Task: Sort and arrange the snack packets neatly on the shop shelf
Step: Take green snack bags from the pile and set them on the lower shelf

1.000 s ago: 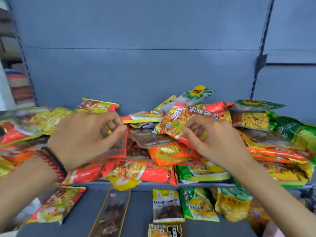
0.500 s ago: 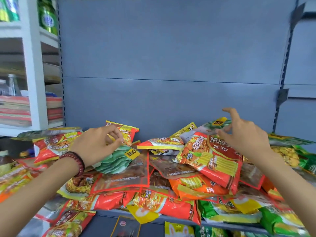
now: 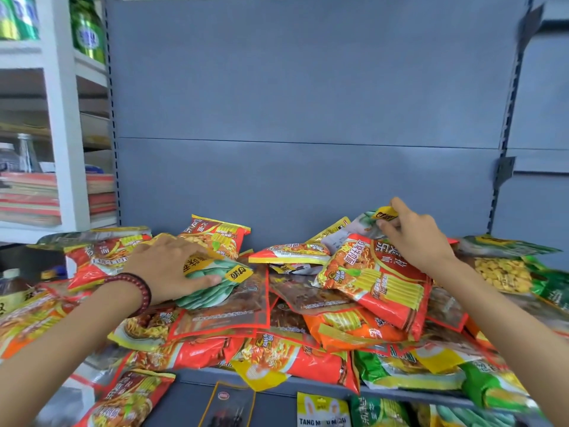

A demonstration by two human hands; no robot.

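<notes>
Now, left hand (image 3: 167, 268) fingers clamped on crinkly green packet (image 3: 215, 289), right hand (image 3: 414, 240) fingers pinching glossy yellow-tabbed packet (image 3: 368, 221).

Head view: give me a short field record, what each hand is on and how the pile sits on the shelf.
left hand: grips a green-and-white plastic packet with a yellow tag, on the left of the pile
right hand: fingers pinch a second green-and-white tagged packet at the back of the pile
below right hand: large red plastic noodle-snack packet, tilted
pile: mixed red, orange and green packets, overlapping, unsorted
grey metal shelf: packets overhang its front edge
</notes>
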